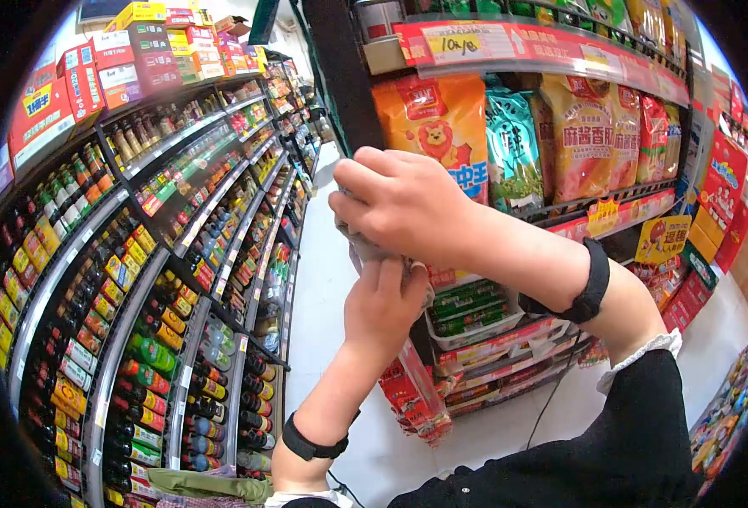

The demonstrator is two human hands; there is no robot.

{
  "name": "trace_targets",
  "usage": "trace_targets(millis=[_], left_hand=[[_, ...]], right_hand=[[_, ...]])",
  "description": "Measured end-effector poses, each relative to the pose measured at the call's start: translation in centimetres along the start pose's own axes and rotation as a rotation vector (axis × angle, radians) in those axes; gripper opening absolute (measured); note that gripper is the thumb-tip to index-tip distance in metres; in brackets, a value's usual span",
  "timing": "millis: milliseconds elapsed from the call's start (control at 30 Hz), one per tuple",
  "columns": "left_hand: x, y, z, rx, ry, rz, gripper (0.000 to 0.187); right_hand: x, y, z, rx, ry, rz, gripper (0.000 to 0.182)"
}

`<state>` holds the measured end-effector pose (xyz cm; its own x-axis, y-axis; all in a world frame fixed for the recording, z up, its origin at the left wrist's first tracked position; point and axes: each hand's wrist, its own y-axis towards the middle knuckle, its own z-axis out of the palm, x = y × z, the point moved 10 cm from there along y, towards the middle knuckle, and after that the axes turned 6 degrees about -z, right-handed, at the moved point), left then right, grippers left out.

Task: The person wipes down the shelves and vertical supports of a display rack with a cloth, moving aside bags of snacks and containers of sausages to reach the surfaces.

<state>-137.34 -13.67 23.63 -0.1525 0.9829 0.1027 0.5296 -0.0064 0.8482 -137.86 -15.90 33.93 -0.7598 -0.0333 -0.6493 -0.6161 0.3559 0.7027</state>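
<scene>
My right hand [408,203] is closed in front of the snack shelf, its fingers curled over the top of a small greyish item [367,251]. Just below it, my left hand [382,309] has its fingers bent up around the lower part of the same item. Most of that item is hidden by the hands, so its kind does not show. Right behind my right hand stands an orange bag with a cartoon lion [433,118]. A teal bag [509,152] and beige snack bags [581,135] stand beside it.
A white tray of green packets [475,317] sits below my right forearm. Red packets [416,398] hang at the shelf's lower corner. On the left, a long rack [94,423] holds bottles, with cartons [48,118] on top. A dark cable [552,398] runs down to the floor.
</scene>
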Motion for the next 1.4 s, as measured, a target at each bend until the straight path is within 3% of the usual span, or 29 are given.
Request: trace_targets(millis=[67, 133, 200, 267, 333, 400, 433, 467, 533, 567, 600, 667, 700, 800, 967, 1033, 1167, 1333, 1400], left_hand=[[-1.1, -0.6, -0.5, 0.087, -0.021, 0.005, 0.019], [-3.6, -2.3, -2.6, -0.038, -0.129, 0.073, 0.017], [-3.7, -3.7, -1.1, 0.139, -0.672, -0.251, 0.028], [-7.3, -6.5, -0.8, 0.271, -0.858, -0.29, 0.043], [-9.6, -10.2, 1.2, 0.339, -0.854, -0.297, 0.052], [-11.0, -14.2, 5.4, 0.46, -1.013, -0.289, 0.049], [-11.7, -14.2, 4.9, 0.358, -0.723, -0.067, 0.048], [-11.8, -14.7, 5.9, 0.354, -0.723, -0.073, 0.048], [-8.4, -16.1, 8.5, 0.24, -0.865, -0.492, 0.049], [-7.8, -16.8, 9.4, 0.263, -0.873, -0.574, 0.055], [-7.9, -17.2, 9.8, 0.255, -0.872, -0.58, 0.055], [-7.1, -17.5, 8.9, 0.103, -0.766, -0.642, 0.06], [-7.1, -17.5, 8.9, 0.141, -0.753, -0.639, 0.062], [-6.6, -17.3, 8.7, 0.042, -0.645, -0.596, 0.061], [-5.6, -18.7, 11.7, -0.032, -0.64, -0.665, 0.064], [-6.0, -21.3, 17.2, 0.426, -0.461, -0.666, 0.069], [-6.0, -21.2, 16.4, 0.343, -0.573, -0.697, 0.079], [-7.0, -23.7, 20.6, 0.524, -0.603, -0.702, 0.081], [-6.6, -22.3, 18.1, 0.48, -0.528, -0.697, 0.077]], right_hand=[[-0.1, -0.2, -0.6, 0.014, 0.059, 0.025, 0.026], [0.9, -0.6, -2.5, -0.074, 0.283, 0.021, 0.029], [3.3, -1.8, -4.7, -0.083, 0.422, 0.013, 0.035], [5.9, -4.1, -6.8, -0.01, 0.491, 0.027, 0.034], [6.9, -7.4, -6.7, 0.014, 0.47, 0.226, 0.023], [7.1, -12.4, -3.5, 0.136, 0.562, 0.464, 0.03], [7.2, -14.8, -2.0, 0.171, 0.577, 0.585, 0.034], [8.1, -16.0, -1.4, 0.175, 0.582, 0.581, 0.034], [7.5, -19.7, 0.4, 0.224, 0.596, 0.894, 0.048], [7.5, -20.7, 1.0, 0.222, 0.648, 1.022, 0.045], [7.6, -20.5, 1.5, 0.226, 0.653, 1.014, 0.045], [7.0, -19.2, 0.5, -0.033, 0.656, 0.984, 0.047], [6.8, -18.0, 0.2, -0.099, 0.652, 0.893, 0.052], [5.6, -15.0, 0.0, -0.058, 0.459, 0.831, 0.056], [5.9, -13.2, 3.2, 0.005, 0.323, 0.753, 0.03], [7.0, -13.5, 4.2, 0.057, 0.309, 0.715, 0.029], [7.9, -13.9, 5.0, 0.082, 0.277, 0.683, 0.026], [8.2, -15.5, 5.5, 0.066, 0.322, 0.748, 0.03], [7.9, -16.0, 5.7, 0.047, 0.409, 0.786, 0.027]])
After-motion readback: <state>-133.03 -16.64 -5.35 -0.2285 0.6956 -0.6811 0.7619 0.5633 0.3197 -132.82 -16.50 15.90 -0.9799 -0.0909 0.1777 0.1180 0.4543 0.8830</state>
